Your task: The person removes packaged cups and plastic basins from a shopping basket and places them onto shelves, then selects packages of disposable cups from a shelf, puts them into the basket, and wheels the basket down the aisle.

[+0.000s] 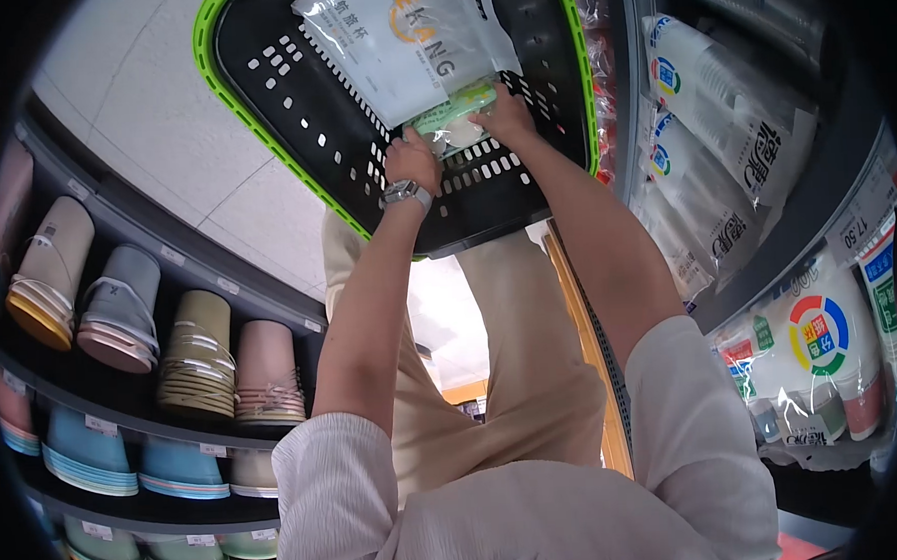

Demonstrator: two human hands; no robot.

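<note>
A black shopping basket (302,136) with a bright green rim is in front of me at the top of the view. Inside it my left hand (412,161), a silver watch at its wrist, grips the left end of a small clear packet with green print (452,120). Something pale shows through the packet; what it is, I cannot make out. The packet's right end is held by my right hand (504,116), fingers closed on it. Just beyond lies a white printed plastic bag (389,52), touching or close to the packet.
Shelves on the left hold stacked paper cups or buckets in grey (119,309), pink (268,368) and blue (88,448). On the right, shelves carry bagged clear plastic cups (726,98) and a bag of paper cups (816,339). Pale floor tiles (125,94) show left of the basket.
</note>
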